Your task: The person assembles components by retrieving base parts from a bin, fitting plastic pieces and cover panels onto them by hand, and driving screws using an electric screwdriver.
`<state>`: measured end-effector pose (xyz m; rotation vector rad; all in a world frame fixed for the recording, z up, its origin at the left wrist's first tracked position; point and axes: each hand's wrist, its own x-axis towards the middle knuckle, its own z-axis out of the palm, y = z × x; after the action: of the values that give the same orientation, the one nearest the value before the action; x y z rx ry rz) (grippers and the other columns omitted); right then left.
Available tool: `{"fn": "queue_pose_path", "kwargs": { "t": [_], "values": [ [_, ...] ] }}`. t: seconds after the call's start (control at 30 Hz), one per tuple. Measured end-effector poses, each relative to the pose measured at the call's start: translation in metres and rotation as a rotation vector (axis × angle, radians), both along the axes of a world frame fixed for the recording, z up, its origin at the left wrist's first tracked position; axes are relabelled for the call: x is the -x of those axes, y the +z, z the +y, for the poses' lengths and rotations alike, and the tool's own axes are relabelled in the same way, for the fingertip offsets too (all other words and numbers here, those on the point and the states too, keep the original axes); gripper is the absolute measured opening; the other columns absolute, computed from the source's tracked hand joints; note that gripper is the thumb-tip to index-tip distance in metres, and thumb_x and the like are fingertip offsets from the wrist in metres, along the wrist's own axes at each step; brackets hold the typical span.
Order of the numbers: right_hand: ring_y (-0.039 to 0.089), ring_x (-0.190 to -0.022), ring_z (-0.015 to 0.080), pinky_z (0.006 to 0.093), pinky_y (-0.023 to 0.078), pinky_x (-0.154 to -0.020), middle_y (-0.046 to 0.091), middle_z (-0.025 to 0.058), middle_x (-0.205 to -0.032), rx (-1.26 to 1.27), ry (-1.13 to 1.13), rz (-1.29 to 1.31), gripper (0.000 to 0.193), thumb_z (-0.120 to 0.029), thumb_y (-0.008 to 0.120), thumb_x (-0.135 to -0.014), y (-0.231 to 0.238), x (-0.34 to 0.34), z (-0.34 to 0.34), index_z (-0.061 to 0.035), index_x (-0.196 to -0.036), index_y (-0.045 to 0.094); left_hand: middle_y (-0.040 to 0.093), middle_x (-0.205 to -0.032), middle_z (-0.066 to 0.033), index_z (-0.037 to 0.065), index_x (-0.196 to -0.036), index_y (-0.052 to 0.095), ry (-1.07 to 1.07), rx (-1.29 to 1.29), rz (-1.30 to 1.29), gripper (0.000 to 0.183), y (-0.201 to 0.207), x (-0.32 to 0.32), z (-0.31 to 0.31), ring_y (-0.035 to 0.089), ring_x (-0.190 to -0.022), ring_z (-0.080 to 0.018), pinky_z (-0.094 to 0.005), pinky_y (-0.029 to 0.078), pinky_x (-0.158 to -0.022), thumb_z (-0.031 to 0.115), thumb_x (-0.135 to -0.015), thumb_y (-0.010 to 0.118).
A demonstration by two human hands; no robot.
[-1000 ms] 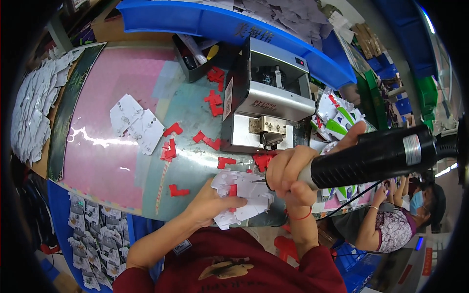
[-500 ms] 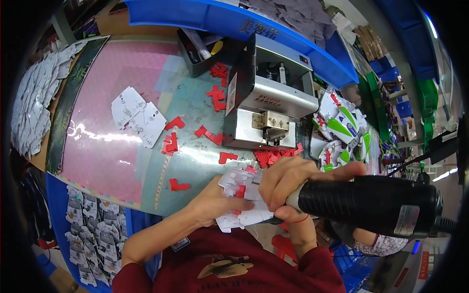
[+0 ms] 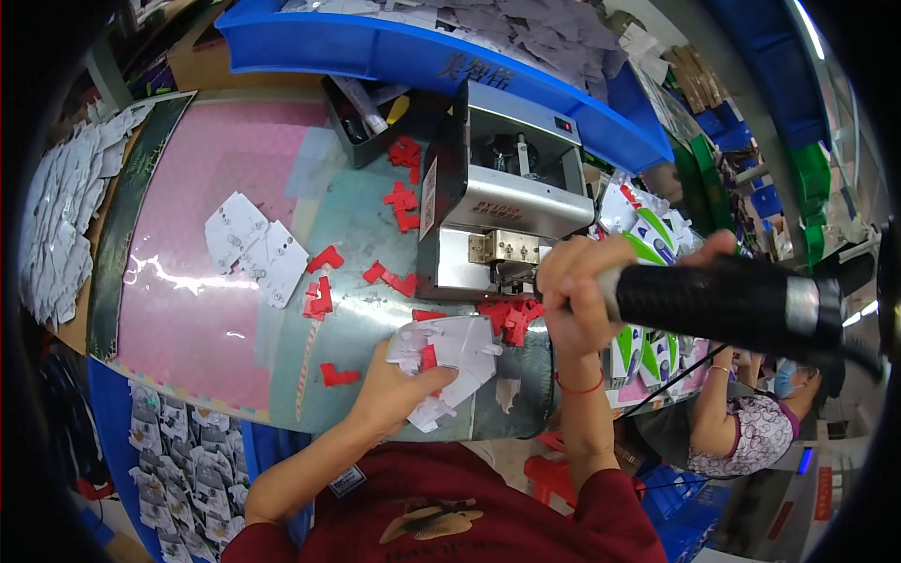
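My left hand [image 3: 392, 387] grips a white plastic shell [image 3: 472, 349] above the near edge of the table, its thumb lying across the inner side. A red plastic piece [image 3: 429, 357] sits in that shell beside the thumb. My right hand [image 3: 582, 293] is wrapped round the front end of a black electric screwdriver [image 3: 718, 302], raised to the right of the shell and apart from it. The screwdriver's tip is hidden by my fingers. Just behind the right hand stands a grey and silver screw feeder [image 3: 526, 202].
Loose red pieces [image 3: 507, 319] lie around the feeder. Two white shells [image 3: 255, 246] rest on the pink mat. White and green parts [image 3: 648, 347] are heaped at right, near a co-worker [image 3: 741, 432]. Blue bins [image 3: 375, 52] stand behind and at lower left.
My right hand has lifted the screwdriver up and away from the shell, toward the feeder. The left hand has shifted slightly left with the shell, now tilted more.
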<state>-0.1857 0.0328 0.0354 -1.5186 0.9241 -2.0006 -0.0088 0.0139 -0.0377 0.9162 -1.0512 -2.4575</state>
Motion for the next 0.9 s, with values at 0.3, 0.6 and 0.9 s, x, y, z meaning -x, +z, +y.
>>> {"fn": "queue_pose_path", "kwargs": {
  "t": [0.3, 0.6, 0.9],
  "values": [
    [0.050, -0.048, 0.0101, 0.0204, 0.039, -0.044, 0.051, 0.0057, -0.061, -0.290, -0.089, -0.063, 0.011, 0.000, 0.059, -0.073, -0.012, -0.009, 0.010, -0.0001, -0.072, 0.048, 0.059, -0.087, -0.0086, -0.003, -0.102, 0.049, 0.158, -0.083, 0.034, 0.039, 0.001, 0.002, 0.000, 0.058, -0.074, -0.0141, -0.0261, 0.048, -0.064, -0.005, -0.065, 0.063],
    [0.051, -0.052, 0.0176, 0.0268, 0.041, -0.050, 0.052, 0.0065, -0.059, -0.249, 0.410, -0.268, 0.014, -0.006, 0.064, -0.071, -0.004, -0.038, 0.042, -0.0026, -0.073, 0.050, 0.059, -0.090, -0.0084, 0.000, -0.099, 0.052, 0.160, -0.158, 0.003, 0.036, 0.014, 0.003, -0.001, 0.059, -0.079, -0.0174, -0.0293, 0.048, -0.069, -0.004, -0.065, 0.064],
    [0.054, -0.054, 0.0189, 0.0300, 0.042, -0.054, 0.054, 0.0064, -0.058, -0.375, 0.393, -0.183, 0.017, -0.007, 0.070, -0.063, 0.000, -0.047, 0.049, -0.0059, -0.061, 0.053, 0.058, -0.088, -0.0075, 0.000, -0.099, 0.050, 0.085, -0.181, -0.044, 0.036, 0.018, 0.000, 0.000, 0.058, -0.077, -0.0151, -0.0282, 0.047, -0.066, -0.006, -0.066, 0.062]
  ]
}}
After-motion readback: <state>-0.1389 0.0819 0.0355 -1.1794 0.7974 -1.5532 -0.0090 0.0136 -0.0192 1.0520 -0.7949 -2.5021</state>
